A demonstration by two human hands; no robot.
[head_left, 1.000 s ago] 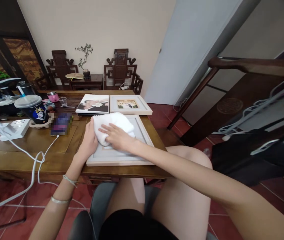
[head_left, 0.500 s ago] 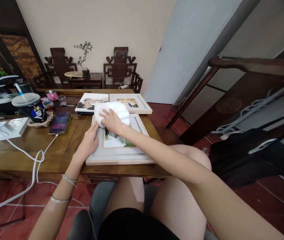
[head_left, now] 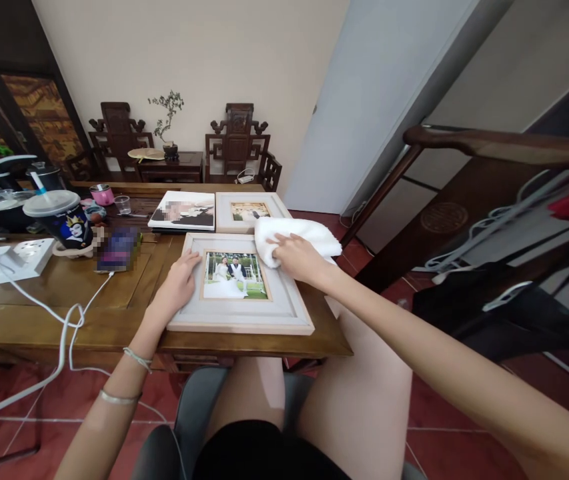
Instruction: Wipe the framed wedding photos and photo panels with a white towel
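Our right hand (head_left: 298, 257) reaches out on a nearly straight arm and lies palm down on a folded white cloth (head_left: 295, 238), fingers curled over its near edge so that they hold it. The cloth sits at the far right corner of the pale wooden picture frame with a wedding photo (head_left: 241, 285), partly on the frame's border and partly past it over the brown wooden table (head_left: 54, 293).

Our left hand (head_left: 179, 283), with two thin bracelets on its wrist, rests flat on the frame's left border, fingers spread and loose, grasping nothing, with the thumb toward the photo. The frame lies flat between our two hands, its near edge at the table's edge just above our knees.

Beyond the cloth lies a second pale frame with a small photo (head_left: 247, 211), its right corner covered by the cloth. To the left of that frame lies a white photo print (head_left: 183, 211), partly blurred. Farther left of our left hand stands a dark cup with a clear lid and straw (head_left: 60, 217), and beside it a blurred patch we cannot make out. A white cable (head_left: 71, 320) trails off the table's near edge.
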